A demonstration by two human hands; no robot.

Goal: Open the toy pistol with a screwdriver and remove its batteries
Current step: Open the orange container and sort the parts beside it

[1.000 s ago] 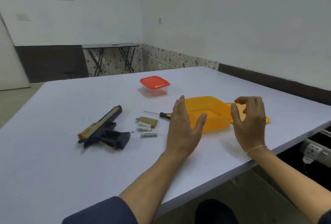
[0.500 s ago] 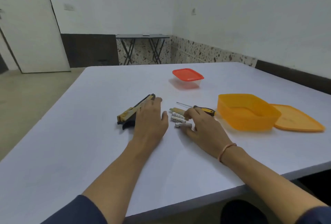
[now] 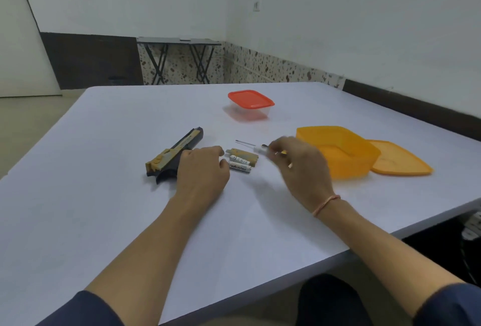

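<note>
The left hand lies on the desk with its fingers curled over the grip of the toy pistol, whose barrel points away past the knuckles. The right hand, blurred, pinches what looks like a white battery at its fingertips. The screwdriver shaft shows just beyond them. Between the two hands lie two batteries side by side against a tan cover, and just right of the right hand stand an open orange tub and its lid.
</note>
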